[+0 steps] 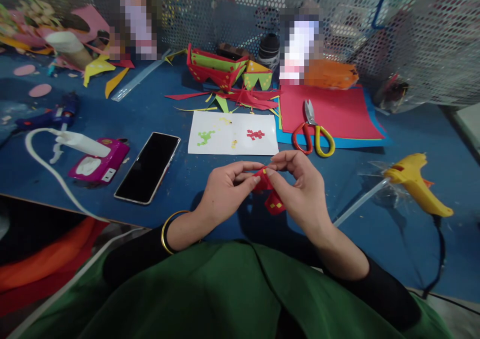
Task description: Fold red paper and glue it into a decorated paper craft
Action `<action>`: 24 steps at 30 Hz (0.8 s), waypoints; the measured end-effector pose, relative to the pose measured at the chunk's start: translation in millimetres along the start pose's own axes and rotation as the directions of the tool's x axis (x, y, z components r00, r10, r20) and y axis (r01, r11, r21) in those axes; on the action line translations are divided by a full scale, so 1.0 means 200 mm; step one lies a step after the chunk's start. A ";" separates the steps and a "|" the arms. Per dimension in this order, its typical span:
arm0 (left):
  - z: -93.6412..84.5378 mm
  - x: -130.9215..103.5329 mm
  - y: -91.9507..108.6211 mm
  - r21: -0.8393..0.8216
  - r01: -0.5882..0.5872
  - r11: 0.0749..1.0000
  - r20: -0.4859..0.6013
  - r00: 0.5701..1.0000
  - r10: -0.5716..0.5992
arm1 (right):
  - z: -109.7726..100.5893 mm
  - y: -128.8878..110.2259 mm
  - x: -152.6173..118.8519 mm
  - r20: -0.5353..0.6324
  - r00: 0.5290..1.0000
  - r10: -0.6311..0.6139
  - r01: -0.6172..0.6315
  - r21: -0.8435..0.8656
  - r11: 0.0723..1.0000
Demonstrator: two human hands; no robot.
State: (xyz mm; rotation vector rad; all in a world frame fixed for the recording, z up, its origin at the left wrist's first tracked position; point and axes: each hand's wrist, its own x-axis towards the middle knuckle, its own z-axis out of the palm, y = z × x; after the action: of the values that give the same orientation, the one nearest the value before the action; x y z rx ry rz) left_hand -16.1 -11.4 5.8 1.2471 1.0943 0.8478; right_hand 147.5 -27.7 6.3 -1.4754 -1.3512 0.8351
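Between both hands is a small red paper piece [275,202] with yellow squares on it, held above the blue table near its front edge. My left hand [228,189] pinches its left side between thumb and fingers. On the other side, my right hand [300,189] grips its upper right part, thumb in front. Just beyond my hands lies a white sheet [243,146] bearing green bits [204,137], red bits [255,134] and a few yellow ones. Scissors [309,114] with red and yellow handles rest partly on red sheets [330,106], to the right of the white sheet.
A black-screened phone [148,168] and a magenta socket block [98,161] lie left. At right stands a yellow glue gun [418,184] with its cord. Red and green paper shapes [217,66] and a black bottle [269,49] are at the back, before a perforated metal panel [232,26].
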 end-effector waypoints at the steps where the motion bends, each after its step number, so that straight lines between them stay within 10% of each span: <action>1: 0.00 0.00 0.00 0.009 0.002 1.000 -0.002 1.000 -0.002 | 0.00 0.00 0.00 0.004 1.000 0.007 -0.007 0.001 1.000; 24: 0.00 0.00 -0.01 -0.003 -0.008 1.000 -0.005 1.000 0.008 | 0.00 0.00 0.00 0.009 1.000 0.013 -0.013 0.006 1.000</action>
State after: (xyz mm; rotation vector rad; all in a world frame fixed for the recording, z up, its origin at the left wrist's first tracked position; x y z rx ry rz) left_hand -15.9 -11.5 4.2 1.2479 1.0919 0.8583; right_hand 147.6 -27.4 5.6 -1.4790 -1.3459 0.8538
